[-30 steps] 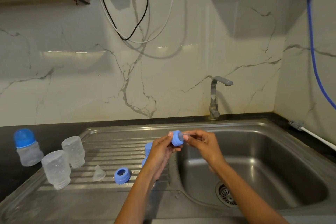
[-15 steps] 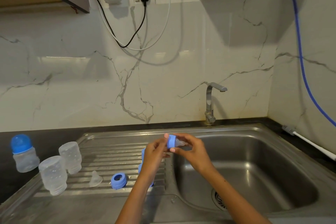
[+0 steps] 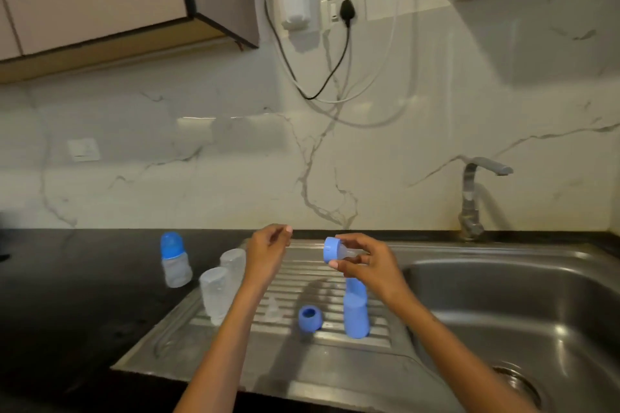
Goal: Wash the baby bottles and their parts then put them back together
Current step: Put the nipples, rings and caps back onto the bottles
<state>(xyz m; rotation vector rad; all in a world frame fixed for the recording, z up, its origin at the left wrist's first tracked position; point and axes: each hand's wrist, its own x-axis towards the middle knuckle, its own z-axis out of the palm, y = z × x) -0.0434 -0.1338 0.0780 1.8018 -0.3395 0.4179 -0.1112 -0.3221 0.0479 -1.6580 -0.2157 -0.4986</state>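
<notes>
While the right hand point(image 3: 372, 265) held a blue ring with a clear teat point(image 3: 335, 251) between thumb and fingers above the ribbed drainboard point(image 3: 302, 282), the left hand point(image 3: 268, 251) was raised beside it, apart, its fingers loosely curled and holding nothing. Two clear bottles point(image 3: 219, 292) stood upside down at the left edge of the drainboard. A capped bottle point(image 3: 174, 260) stood on the dark desk point(image 3: 84, 278). Another blue ring point(image 3: 310, 318) and blue caps point(image 3: 356, 313) lay below the right hand.
</notes>
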